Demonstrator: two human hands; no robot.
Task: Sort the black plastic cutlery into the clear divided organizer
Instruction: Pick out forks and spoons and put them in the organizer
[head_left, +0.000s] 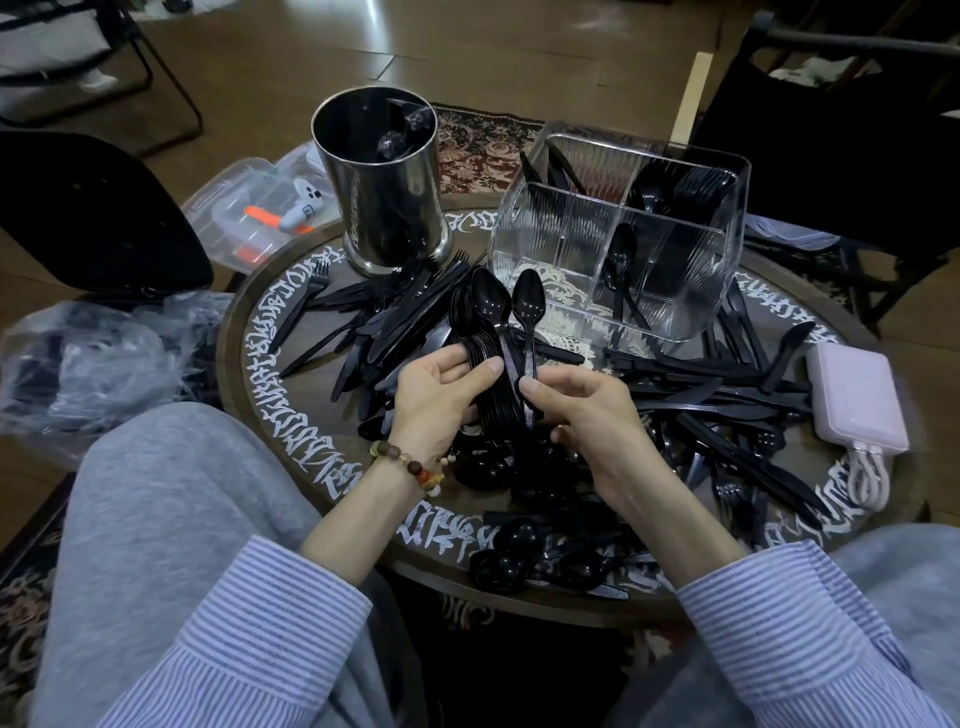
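Note:
My left hand (439, 397) grips a nested stack of black plastic spoons (485, 306), bowls pointing away from me. Right beside it, my right hand (587, 410) pinches the handle of a single black spoon (528, 301), held upright against the stack. Behind them stands the clear divided organizer (550, 228); its front right compartment holds a couple of spoons (621, 260), and the back compartments hold more black cutlery. Loose black forks, knives and spoons (727, 395) lie in heaps across the round table (291, 415).
A tall steel canister (387, 192) stands at the back left of the table. A pink power bank (860, 400) with a white cable lies at the right edge. A clear lidded box (244, 208) and crumpled plastic bags (93, 358) sit off to the left.

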